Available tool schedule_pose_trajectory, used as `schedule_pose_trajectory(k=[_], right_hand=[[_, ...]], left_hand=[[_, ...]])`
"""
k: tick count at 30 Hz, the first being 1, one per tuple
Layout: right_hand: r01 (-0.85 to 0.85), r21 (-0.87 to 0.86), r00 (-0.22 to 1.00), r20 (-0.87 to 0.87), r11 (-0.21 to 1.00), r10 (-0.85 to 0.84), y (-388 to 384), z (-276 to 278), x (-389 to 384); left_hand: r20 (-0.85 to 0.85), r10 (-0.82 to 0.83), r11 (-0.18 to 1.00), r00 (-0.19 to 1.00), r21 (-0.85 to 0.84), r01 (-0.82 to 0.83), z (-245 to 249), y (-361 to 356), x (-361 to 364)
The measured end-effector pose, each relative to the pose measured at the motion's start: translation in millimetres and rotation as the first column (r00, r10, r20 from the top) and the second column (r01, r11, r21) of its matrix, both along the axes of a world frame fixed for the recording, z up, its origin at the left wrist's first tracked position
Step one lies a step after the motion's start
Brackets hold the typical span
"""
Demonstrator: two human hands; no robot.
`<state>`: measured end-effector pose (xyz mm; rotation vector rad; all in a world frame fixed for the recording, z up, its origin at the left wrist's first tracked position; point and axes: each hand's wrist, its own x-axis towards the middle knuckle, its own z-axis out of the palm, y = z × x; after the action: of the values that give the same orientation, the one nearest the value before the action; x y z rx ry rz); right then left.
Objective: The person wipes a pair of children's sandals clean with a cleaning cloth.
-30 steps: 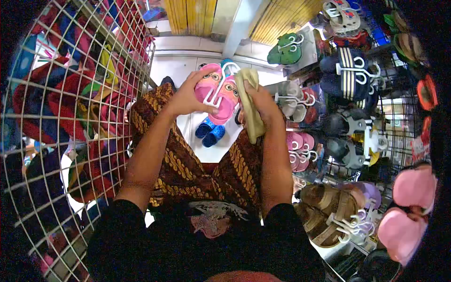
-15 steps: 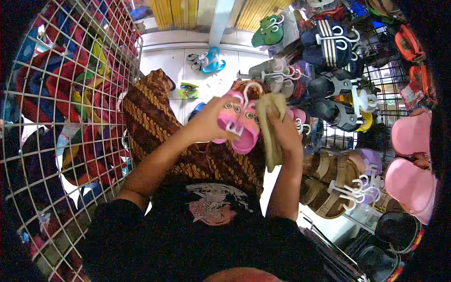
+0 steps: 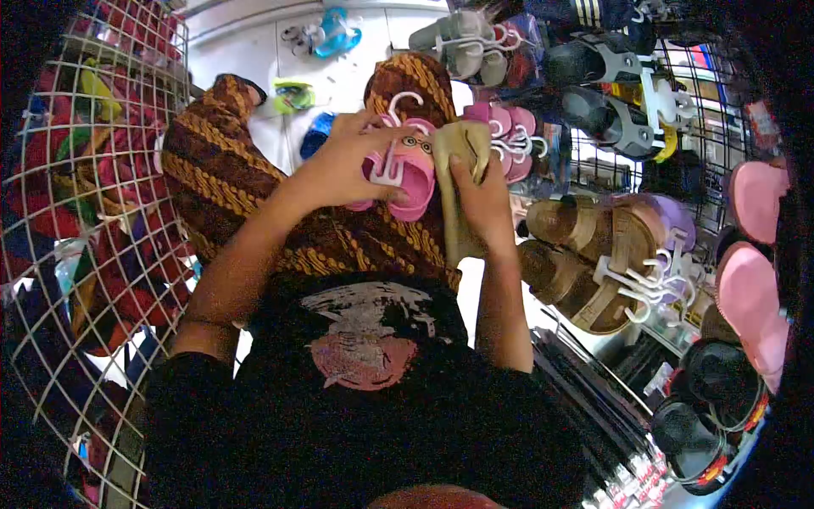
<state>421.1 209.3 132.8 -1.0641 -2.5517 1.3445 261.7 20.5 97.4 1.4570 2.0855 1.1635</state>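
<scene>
Gripping pink sandals (image 3: 407, 170), left hand (image 3: 339, 165) beneath.

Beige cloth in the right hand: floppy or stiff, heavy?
Likely floppy: the cloth folds and droops below the right hand. Probably light, since a one-hand pinch holds it. Soft fabric, so unlikely to slip.

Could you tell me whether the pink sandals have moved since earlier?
Yes. The pink sandals have come down: they were level with the hanging grey sandals and now sit below them, nearer the brown sandals.
</scene>
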Motion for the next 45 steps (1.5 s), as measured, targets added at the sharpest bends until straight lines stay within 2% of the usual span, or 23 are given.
schedule_pose_trajectory(k=[3,4,7,8,11,12,15,16,19,20,23,24,26,28,31,32,35,36,39,40,41,43,45], right_hand=[[0.050,0.173,0.997,0.056,0.984,-0.060,-15,16,3],[0.030,0.183,0.999,-0.041,0.983,-0.022,-14,14,4],[-0.002,0.224,0.994,-0.110,0.975,0.027,-28,38,-6],[-0.055,0.204,0.992,-0.101,0.977,0.076,-29,37,-4],[-0.160,0.186,0.985,0.099,0.970,0.143,-26,26,-7],[-0.019,0.203,1.000,0.023,0.979,0.015,-23,14,-10],[0.060,0.185,0.998,-0.002,0.981,-0.061,-14,15,-12],[-0.036,0.180,0.996,-0.078,0.983,0.051,-19,21,-10],[-0.159,0.295,0.987,0.049,0.942,0.152,-22,21,-14],[-0.061,0.187,0.996,-0.060,0.980,0.074,-16,10,-11],[0.110,0.000,0.977,-0.182,0.994,-0.108,2,-1,-6],[0.158,-0.175,0.956,-0.220,0.972,-0.195,-4,9,-8],[0.052,0.025,0.991,-0.124,0.998,-0.048,-12,14,-7],[-0.087,0.286,0.996,0.027,0.954,0.083,-6,0,-4],[0.092,0.174,0.993,0.061,0.980,-0.104,5,-5,0],[0.144,0.130,0.987,-0.088,0.981,-0.133,1,-2,0],[-0.018,0.268,0.999,0.047,0.963,0.006,-21,16,-1],[-0.018,0.351,0.994,0.109,0.936,-0.022,-10,-7,5],[0.139,0.182,0.987,0.056,0.973,-0.152,9,-24,6],[0.127,0.147,0.992,-0.029,0.981,-0.124,6,-16,5],[0.105,0.262,0.990,-0.124,0.959,-0.074,3,-21,8],[-0.017,0.357,1.000,-0.010,0.934,0.023,-11,-14,9],[0.090,0.232,0.985,0.122,0.968,-0.121,3,-22,-2]], left_hand=[[0.061,0.032,0.999,0.998,-0.030,-0.030,2,0,6],[-0.007,0.052,0.999,0.999,0.004,-0.052,-4,1,10],[0.028,0.066,0.998,0.997,0.017,-0.067,-13,1,12],[0.028,0.068,0.998,0.997,0.016,-0.068,-13,2,12],[0.010,0.060,0.998,0.998,-0.007,-0.060,-17,4,12],[0.006,0.062,0.998,0.998,-0.001,-0.062,-20,4,12],[0.030,0.072,0.997,0.997,0.012,-0.073,-26,6,13],[0.064,0.076,0.997,0.995,0.011,-0.077,-26,6,13],[0.133,0.082,0.996,0.988,-0.030,-0.079,-21,4,11],[0.152,0.084,0.996,0.985,-0.047,-0.077,-19,3,11],[0.131,0.052,0.998,0.990,0.026,-0.056,-15,2,9],[0.121,0.048,0.999,0.991,0.020,-0.050,-16,1,10],[0.099,0.025,1.000,0.995,0.006,-0.026,-19,1,11],[0.107,0.017,1.000,0.994,-0.014,-0.016,-18,2,8],[0.172,-0.023,0.999,0.985,-0.039,0.030,-26,5,6],[0.203,-0.029,0.998,0.979,-0.046,0.039,-29,6,6],[0.158,0.007,1.000,0.987,-0.031,-0.002,-24,4,4],[0.157,-0.029,0.999,0.987,-0.027,0.034,-20,5,0],[0.149,-0.103,0.994,0.984,-0.012,0.105,-10,8,-11],[0.147,-0.093,0.995,0.985,-0.007,0.095,-7,7,-10],[0.152,-0.084,0.996,0.985,-0.008,0.086,-6,5,-8],[0.116,-0.059,0.998,0.992,-0.027,0.062,-10,3,-5],[0.124,-0.064,0.996,0.990,-0.055,0.071,-14,5,-6]])
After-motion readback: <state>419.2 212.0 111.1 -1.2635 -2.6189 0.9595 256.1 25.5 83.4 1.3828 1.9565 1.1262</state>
